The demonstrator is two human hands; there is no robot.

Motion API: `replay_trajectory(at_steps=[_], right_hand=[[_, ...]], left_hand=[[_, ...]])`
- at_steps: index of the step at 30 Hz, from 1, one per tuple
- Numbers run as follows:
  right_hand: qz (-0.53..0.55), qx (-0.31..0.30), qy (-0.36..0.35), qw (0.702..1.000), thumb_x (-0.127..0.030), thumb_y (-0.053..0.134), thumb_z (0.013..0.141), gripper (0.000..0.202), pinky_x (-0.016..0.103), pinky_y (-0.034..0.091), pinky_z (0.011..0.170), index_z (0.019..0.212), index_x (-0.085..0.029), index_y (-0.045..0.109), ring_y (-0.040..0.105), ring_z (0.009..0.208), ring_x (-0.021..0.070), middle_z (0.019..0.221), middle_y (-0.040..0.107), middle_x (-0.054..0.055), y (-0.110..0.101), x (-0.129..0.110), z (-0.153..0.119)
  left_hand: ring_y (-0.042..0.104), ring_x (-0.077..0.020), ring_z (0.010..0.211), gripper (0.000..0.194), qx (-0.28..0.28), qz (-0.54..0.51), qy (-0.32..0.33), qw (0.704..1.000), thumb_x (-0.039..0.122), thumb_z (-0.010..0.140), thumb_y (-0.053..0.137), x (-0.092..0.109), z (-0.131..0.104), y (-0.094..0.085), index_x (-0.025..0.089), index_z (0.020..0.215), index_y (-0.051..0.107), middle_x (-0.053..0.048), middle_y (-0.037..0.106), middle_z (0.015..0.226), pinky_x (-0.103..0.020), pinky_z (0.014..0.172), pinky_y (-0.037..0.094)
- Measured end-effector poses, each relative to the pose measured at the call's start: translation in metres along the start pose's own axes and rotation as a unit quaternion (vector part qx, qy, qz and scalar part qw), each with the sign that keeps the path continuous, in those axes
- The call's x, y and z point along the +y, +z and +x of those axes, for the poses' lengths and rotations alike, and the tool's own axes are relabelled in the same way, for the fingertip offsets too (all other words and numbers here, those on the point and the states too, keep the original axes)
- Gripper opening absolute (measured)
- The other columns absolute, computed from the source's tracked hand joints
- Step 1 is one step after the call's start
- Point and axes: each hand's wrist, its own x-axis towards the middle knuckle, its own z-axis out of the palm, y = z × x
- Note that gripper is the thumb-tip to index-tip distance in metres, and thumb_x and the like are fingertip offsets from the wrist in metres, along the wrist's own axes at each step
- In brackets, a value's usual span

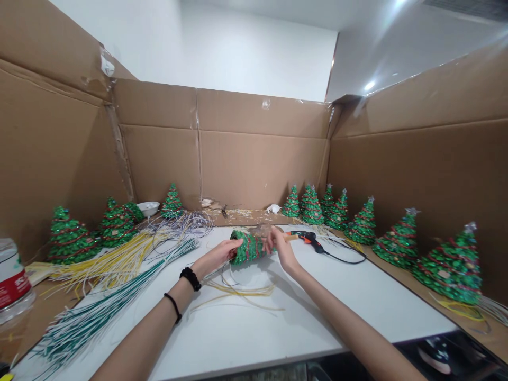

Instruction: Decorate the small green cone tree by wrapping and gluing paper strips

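Observation:
A small green tree with red trim lies on its side above the white board, its wide base toward the left. My left hand is closed on the base end, thumb on top. At the other end, my right hand has its fingers bent against the tree; what the fingertips hold there is too small to tell. Just right of that hand lies a black and orange glue gun with its cable. Yellow and white strands are spread below the tree.
Bundles of green and yellow strands cover the left side. Decorated trees line the right edge, others the left. A bottle, a white bowl and cardboard walls surround the board.

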Motion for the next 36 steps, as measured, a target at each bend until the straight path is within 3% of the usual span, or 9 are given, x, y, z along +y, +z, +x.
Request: replay_trajectory(at_steps=[5,10,19,29,33,36], right_hand=[[0.007,-0.033,0.012,0.999,-0.066,0.040,0.078,0.057,0.030,0.046,0.060,0.041,-0.023,0.040,0.046,0.041,0.0129,0.035,0.043,-0.002,0.002,0.005,0.000],[0.011,-0.048,0.017,0.999,-0.063,0.042,0.079,0.055,0.029,0.044,0.058,0.042,-0.022,0.042,0.048,0.043,0.0139,0.037,0.045,-0.001,0.003,0.006,-0.001],[-0.033,-0.061,0.006,0.998,-0.066,0.038,0.080,0.058,0.029,0.042,0.056,0.043,-0.023,0.045,0.050,0.047,0.0153,0.040,0.048,0.000,0.005,0.009,-0.001],[-0.134,-0.067,-0.031,0.988,-0.060,0.033,0.086,0.058,0.028,0.037,0.055,0.043,-0.022,0.044,0.047,0.049,0.0148,0.043,0.048,0.000,0.009,0.004,-0.007],[-0.193,-0.069,-0.042,0.978,-0.058,0.030,0.088,0.060,0.028,0.035,0.055,0.042,-0.022,0.044,0.045,0.047,0.0145,0.042,0.045,0.000,0.009,0.006,-0.012],[-0.222,-0.021,-0.066,0.973,-0.056,0.027,0.090,0.061,0.029,0.034,0.056,0.043,-0.021,0.045,0.044,0.047,0.0149,0.042,0.044,0.000,0.004,0.003,-0.005]], left_hand=[[0.062,-0.0200,0.096,0.040,-0.012,-0.010,-0.004,1.000,0.044,0.082,0.058,0.001,0.000,0.002,0.012,0.104,0.068,-0.011,0.069,0.105,-0.031,0.094,0.041],[0.061,-0.0206,0.096,0.041,-0.009,-0.011,-0.007,1.000,0.044,0.082,0.059,0.002,0.000,0.002,0.011,0.104,0.067,-0.012,0.068,0.106,-0.032,0.094,0.040],[0.058,-0.0157,0.074,0.042,0.023,0.013,-0.018,0.999,0.050,0.075,0.064,-0.001,0.000,0.002,0.011,0.091,0.069,-0.007,0.070,0.083,-0.027,0.073,0.040],[0.055,-0.0162,0.070,0.042,0.022,0.013,-0.010,1.000,0.052,0.074,0.065,-0.010,0.005,-0.001,0.011,0.084,0.066,-0.005,0.064,0.071,-0.027,0.068,0.037],[0.045,-0.0118,0.057,0.040,0.042,0.029,-0.008,0.999,0.053,0.073,0.065,-0.008,0.006,-0.002,0.013,0.073,0.062,0.000,0.055,0.058,-0.025,0.058,0.031],[0.033,-0.0088,0.050,0.040,0.059,0.056,-0.010,0.997,0.053,0.072,0.065,-0.005,0.004,0.000,0.015,0.063,0.055,0.004,0.044,0.051,-0.025,0.051,0.022]])
